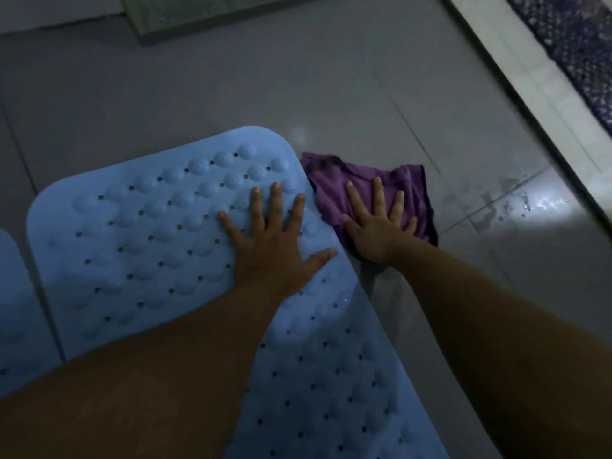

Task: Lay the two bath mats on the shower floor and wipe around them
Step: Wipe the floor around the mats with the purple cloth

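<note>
Left hand [271,240] was flat, fingers spread, on the blue bath mat [159,233] lying on the shower floor [198,94]. Right hand [377,226] was splayed open, pressing a purple cloth [334,183] beside the mat's edge; a second mat [13,309] peeked in at left.

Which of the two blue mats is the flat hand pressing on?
The fully visible bath mat, under the left hand; the other mat only peeks in at the left edge, untouched.

We see only a sliver of the second blue mat [13,313] at the left edge. The nearer mat [139,233] runs off the bottom, partly under our forearms. The patterned rug [569,44] far right is blurred and cropped.
</note>
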